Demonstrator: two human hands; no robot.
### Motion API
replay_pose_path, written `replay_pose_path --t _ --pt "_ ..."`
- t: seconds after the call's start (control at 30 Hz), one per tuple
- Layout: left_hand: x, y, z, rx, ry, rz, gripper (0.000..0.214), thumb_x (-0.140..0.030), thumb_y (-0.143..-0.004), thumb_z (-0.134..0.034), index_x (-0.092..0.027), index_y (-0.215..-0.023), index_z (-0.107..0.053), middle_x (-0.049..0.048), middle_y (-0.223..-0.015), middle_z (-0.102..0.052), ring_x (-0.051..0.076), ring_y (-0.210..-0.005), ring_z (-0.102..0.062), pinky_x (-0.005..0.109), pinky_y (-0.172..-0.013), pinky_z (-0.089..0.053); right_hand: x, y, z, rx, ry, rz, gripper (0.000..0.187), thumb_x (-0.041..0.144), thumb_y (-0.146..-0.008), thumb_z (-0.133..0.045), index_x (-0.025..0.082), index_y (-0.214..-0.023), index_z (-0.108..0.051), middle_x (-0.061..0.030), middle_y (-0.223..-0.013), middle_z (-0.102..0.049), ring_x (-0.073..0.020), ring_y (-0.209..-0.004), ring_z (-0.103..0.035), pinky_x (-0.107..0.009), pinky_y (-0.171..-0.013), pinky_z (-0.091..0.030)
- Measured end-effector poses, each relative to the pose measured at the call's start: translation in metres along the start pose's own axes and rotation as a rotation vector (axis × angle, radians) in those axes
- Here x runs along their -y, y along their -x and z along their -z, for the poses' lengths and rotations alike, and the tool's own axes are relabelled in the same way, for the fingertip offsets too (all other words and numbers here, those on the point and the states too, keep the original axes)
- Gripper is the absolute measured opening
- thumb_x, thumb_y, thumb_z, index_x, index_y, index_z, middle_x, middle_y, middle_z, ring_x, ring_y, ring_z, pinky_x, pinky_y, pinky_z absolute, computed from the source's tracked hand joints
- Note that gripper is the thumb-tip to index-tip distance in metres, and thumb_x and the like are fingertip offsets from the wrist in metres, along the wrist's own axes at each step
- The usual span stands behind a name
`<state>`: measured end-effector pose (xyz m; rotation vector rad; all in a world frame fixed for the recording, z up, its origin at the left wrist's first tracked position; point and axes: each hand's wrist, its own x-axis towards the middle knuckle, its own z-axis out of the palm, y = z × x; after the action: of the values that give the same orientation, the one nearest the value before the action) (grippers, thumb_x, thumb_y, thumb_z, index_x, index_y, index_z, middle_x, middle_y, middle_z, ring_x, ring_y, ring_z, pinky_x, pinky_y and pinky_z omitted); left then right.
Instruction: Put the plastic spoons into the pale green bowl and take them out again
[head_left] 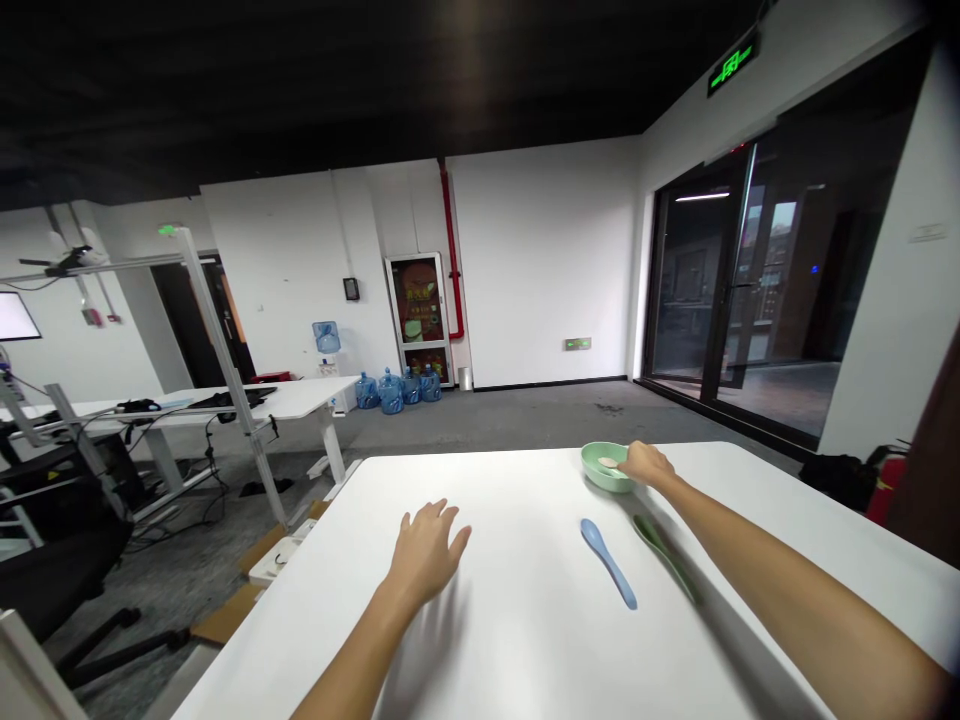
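Our right hand (643, 464), fingers bunched, touches the rim of a pale green bowl (600, 478) at centre right; our left hand (426, 553) lies spread on the white table (502, 490), left of a blue spoon (608, 563) and a green spoon (663, 557).

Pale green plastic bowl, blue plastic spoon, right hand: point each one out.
Pale green plastic bowl (602, 474): head view, on its outer wall.
Blue plastic spoon (607, 562): head view, on its handle.
Right hand (646, 464): head view, on the back of the hand.
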<state>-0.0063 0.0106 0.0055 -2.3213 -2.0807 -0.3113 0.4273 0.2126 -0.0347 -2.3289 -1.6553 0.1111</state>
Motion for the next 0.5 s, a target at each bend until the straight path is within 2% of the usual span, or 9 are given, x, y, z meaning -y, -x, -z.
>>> replay_pose_path --t 0.3,0.5 --pt "0.0 -0.002 0.0 -0.008 0.005 0.01 0.053 -0.048 -0.106 -0.037 -0.023 -0.146 -0.061 0.0115 -0.163 -0.053 0.033 -0.153 -0.045 0.06 -0.126 -0.031 -0.008 -0.009 -0.019 0.045 0.031 0.01 0.046 0.031 -0.083 -0.069 0.012 -0.124 -0.073 -0.0233 -0.131 -0.072 -0.0368 -0.113 -0.073 -0.037 -0.081 -0.057" --pt "0.001 -0.002 -0.001 -0.005 0.008 0.007 0.055 -0.048 -0.106 -0.035 -0.022 -0.147 -0.06 0.0117 -0.163 -0.052 0.033 -0.153 -0.044 0.06 -0.126 -0.03 -0.008 -0.006 -0.017 0.027 0.007 0.017 0.049 0.04 -0.086 -0.068 0.01 -0.125 -0.074 -0.0246 -0.127 -0.073 -0.0381 -0.113 -0.073 -0.04 -0.082 -0.057"
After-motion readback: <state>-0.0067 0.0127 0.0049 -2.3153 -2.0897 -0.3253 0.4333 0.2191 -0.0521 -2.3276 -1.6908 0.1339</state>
